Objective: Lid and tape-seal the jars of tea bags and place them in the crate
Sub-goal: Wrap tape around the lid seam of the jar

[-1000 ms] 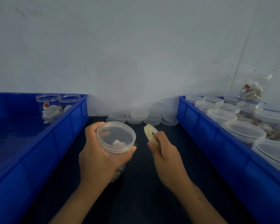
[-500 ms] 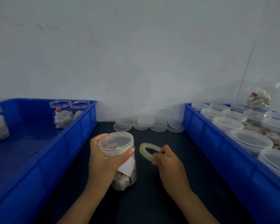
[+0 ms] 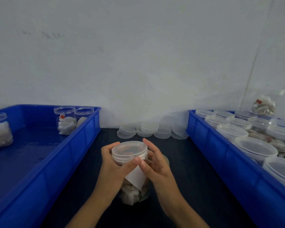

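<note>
Lower centre of frame: my left hand is wrapped round the upper body of the jar, fingers curled behind it and thumb lying across the front just under the lid. The jar stands upright on the dark table, lid on; tea bags fill its lower part and a white label faces me.

My right hand is against the jar's right side. Its fingers are nearly straight, tips reaching up beside the lid rim; the thumb tip meets my left thumb at the front of the jar. A pale curved edge, possibly the tape roll, shows behind this hand; whether the hand holds it I cannot tell.

Left of frame: blue crate with three open jars of tea bags along its far side.

Right of frame: second blue crate packed with lidded jars.

Centre, against the wall: loose spare lids in low stacks on the table.
</note>
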A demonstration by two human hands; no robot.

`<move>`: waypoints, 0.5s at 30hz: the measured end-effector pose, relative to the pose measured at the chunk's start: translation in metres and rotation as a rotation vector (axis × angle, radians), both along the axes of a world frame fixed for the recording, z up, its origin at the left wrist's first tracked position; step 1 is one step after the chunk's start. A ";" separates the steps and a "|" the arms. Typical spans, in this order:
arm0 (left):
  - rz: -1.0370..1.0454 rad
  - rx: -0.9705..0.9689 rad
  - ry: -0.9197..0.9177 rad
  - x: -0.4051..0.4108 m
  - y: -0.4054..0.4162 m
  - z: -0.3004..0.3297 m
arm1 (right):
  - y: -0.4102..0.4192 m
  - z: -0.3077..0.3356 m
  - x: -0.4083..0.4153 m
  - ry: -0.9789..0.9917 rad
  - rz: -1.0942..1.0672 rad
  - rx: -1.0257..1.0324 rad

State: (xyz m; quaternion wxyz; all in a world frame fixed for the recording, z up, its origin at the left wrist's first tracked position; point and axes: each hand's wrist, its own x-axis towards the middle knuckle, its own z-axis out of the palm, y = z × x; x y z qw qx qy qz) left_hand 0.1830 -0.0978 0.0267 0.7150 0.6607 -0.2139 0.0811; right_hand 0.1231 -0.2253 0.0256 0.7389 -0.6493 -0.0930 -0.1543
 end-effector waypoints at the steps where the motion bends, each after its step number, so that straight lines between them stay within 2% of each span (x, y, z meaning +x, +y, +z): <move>1: 0.004 0.003 -0.004 0.000 -0.001 0.000 | 0.002 0.001 -0.001 -0.017 -0.075 0.006; 5: 0.046 0.012 -0.023 0.000 -0.002 -0.002 | 0.000 0.005 -0.005 -0.055 -0.329 -0.009; 8: 0.053 0.021 -0.067 -0.001 -0.003 -0.002 | 0.000 0.011 -0.006 -0.079 -0.371 -0.129; 15: 0.055 0.047 -0.080 0.001 -0.002 -0.003 | -0.002 0.019 -0.010 -0.090 -0.344 -0.252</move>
